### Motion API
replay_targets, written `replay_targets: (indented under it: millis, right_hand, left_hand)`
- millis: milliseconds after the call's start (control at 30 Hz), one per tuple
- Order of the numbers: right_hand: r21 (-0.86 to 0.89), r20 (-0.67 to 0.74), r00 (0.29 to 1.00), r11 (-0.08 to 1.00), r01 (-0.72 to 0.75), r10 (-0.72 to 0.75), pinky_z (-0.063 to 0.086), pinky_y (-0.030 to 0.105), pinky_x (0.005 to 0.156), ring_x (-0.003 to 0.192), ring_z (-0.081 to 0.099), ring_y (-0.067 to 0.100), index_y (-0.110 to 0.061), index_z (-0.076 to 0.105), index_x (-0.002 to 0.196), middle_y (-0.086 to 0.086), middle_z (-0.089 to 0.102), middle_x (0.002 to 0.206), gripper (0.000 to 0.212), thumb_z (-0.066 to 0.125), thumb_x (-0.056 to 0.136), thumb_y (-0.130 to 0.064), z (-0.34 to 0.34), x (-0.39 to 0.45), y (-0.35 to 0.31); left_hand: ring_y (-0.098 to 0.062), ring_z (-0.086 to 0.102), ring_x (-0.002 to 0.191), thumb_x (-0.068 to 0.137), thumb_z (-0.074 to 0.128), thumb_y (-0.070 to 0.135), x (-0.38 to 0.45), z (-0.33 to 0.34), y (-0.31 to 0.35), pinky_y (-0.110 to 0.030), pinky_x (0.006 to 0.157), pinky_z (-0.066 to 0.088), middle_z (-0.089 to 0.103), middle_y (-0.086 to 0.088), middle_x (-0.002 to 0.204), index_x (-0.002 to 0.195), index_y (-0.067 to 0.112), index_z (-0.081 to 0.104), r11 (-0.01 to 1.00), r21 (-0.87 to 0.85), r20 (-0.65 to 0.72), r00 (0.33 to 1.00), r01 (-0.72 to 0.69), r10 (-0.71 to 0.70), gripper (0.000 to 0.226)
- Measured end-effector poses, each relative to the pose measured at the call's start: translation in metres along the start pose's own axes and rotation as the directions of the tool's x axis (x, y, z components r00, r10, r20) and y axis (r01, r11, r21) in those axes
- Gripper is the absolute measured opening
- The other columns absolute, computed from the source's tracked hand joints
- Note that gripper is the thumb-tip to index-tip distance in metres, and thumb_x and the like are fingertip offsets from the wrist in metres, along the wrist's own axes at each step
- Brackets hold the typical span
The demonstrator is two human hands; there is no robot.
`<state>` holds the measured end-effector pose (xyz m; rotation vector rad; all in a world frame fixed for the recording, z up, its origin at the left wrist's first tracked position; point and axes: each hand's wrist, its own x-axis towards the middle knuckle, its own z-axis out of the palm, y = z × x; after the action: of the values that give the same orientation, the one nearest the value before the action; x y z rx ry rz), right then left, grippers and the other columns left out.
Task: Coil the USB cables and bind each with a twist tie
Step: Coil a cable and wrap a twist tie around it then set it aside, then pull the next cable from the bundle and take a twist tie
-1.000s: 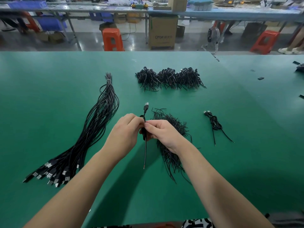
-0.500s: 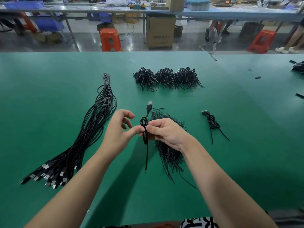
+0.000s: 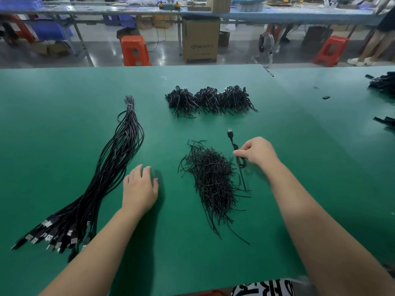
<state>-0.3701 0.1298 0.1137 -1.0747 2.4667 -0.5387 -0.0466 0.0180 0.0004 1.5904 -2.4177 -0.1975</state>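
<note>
Pinching a coiled USB cable (image 3: 239,155) beside the twist-tie pile (image 3: 210,174), the right hand (image 3: 257,152) hovers mid-counter (image 3: 64,99) while the left hand (image 3: 140,189) spreads wide, empty.

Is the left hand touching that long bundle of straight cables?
Apart. The head view shows green table between the open left hand and the bundle of straight cables.

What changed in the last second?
The left hand let go of the coiled cable and moved left toward the bundle of loose cables, fingers open. The right hand kept the coiled cable and carried it right, past the twist tie pile. The bundle, the pile and the finished coils stayed put.
</note>
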Motion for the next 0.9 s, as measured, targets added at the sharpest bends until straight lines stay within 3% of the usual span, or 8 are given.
replay_targets:
  millis: [100,300,367,467,533,667,767,900]
  right_hand:
    - [-0.184,-0.039,0.988,0.971,-0.155,0.15,0.044,0.026,0.06,0.076,0.063,0.023,-0.018,0.073,0.095,0.001,0.071,0.087,0.035,0.072,0.085,-0.052,-0.001,0.021,0.023]
    - [-0.33,-0.128,0.958,0.9,-0.285,0.256,0.034,0.023,0.05,0.059,0.053,0.018,-0.014,0.053,0.074,0.002,0.061,0.073,0.045,0.075,0.082,-0.052,0.016,0.054,0.052]
    - [-0.376,-0.122,0.96,0.884,-0.279,0.251,0.041,0.026,0.059,0.072,0.057,0.02,-0.013,0.058,0.076,0.004,0.066,0.086,0.045,0.076,0.081,-0.054,0.022,0.06,0.057]
    - [-0.499,-0.2,0.96,0.823,-0.271,0.195,0.042,0.036,0.091,0.114,0.05,0.028,-0.014,0.067,0.105,0.009,0.06,0.124,0.054,0.072,0.08,-0.062,0.028,0.066,0.063]
    - [-0.513,-0.223,0.957,0.813,-0.276,0.184,0.04,0.038,0.099,0.121,0.047,0.03,-0.018,0.069,0.111,0.011,0.055,0.13,0.054,0.069,0.082,-0.063,0.028,0.068,0.066]
    - [-0.393,-0.145,0.964,0.882,-0.261,0.221,0.048,0.031,0.075,0.089,0.062,0.028,-0.013,0.067,0.087,0.007,0.065,0.097,0.037,0.069,0.089,-0.05,0.024,0.074,0.072]
    - [-0.382,-0.174,0.966,0.891,-0.245,0.191,0.042,0.028,0.061,0.071,0.055,0.026,-0.014,0.049,0.07,0.007,0.057,0.078,0.039,0.07,0.091,-0.04,0.023,0.075,0.077]
    - [-0.394,-0.188,0.97,0.892,-0.22,0.156,0.043,0.03,0.063,0.081,0.06,0.029,-0.012,0.061,0.09,0.009,0.064,0.091,0.024,0.07,0.092,-0.034,0.02,0.074,0.083]
  left_hand:
    - [-0.03,0.024,0.147,0.101,0.042,0.037,-0.003,0.016,-0.007,-0.045,0.121,0.016,0.031,-0.018,0.157,0.144,0.013,0.042,1.0,0.021,0.046,0.999,0.009,-0.01,0.05]
    - [-0.028,0.031,0.145,0.097,0.048,0.035,-0.002,0.019,-0.01,-0.045,0.12,0.022,0.043,-0.014,0.151,0.139,0.012,0.051,1.0,0.005,0.003,1.0,0.023,-0.023,0.048]
    - [-0.028,0.033,0.144,0.096,0.051,0.034,-0.003,0.021,-0.011,-0.045,0.119,0.023,0.045,-0.014,0.15,0.137,0.012,0.053,1.0,0.007,-0.008,1.0,0.023,-0.023,0.047]
    - [-0.028,0.034,0.143,0.095,0.054,0.033,-0.002,0.022,-0.011,-0.046,0.118,0.025,0.047,-0.015,0.148,0.135,0.011,0.055,1.0,-0.001,-0.026,0.999,0.025,-0.025,0.045]
    - [-0.028,0.034,0.143,0.095,0.054,0.033,-0.002,0.023,-0.011,-0.045,0.118,0.025,0.048,-0.014,0.147,0.134,0.011,0.056,1.0,-0.006,-0.034,0.999,0.024,-0.024,0.044]
    - [-0.028,0.035,0.142,0.095,0.055,0.033,-0.002,0.024,-0.012,-0.046,0.118,0.026,0.049,-0.014,0.146,0.133,0.011,0.056,1.0,-0.005,-0.043,0.999,0.023,-0.024,0.044]
    - [-0.028,0.035,0.142,0.095,0.055,0.033,-0.002,0.025,-0.014,-0.046,0.118,0.026,0.049,-0.014,0.146,0.133,0.01,0.056,1.0,-0.009,-0.048,0.999,0.024,-0.024,0.045]
    - [-0.027,0.035,0.143,0.095,0.055,0.034,-0.002,0.025,-0.014,-0.046,0.118,0.026,0.049,-0.012,0.147,0.134,0.012,0.056,1.0,-0.018,-0.048,0.999,0.022,-0.023,0.045]
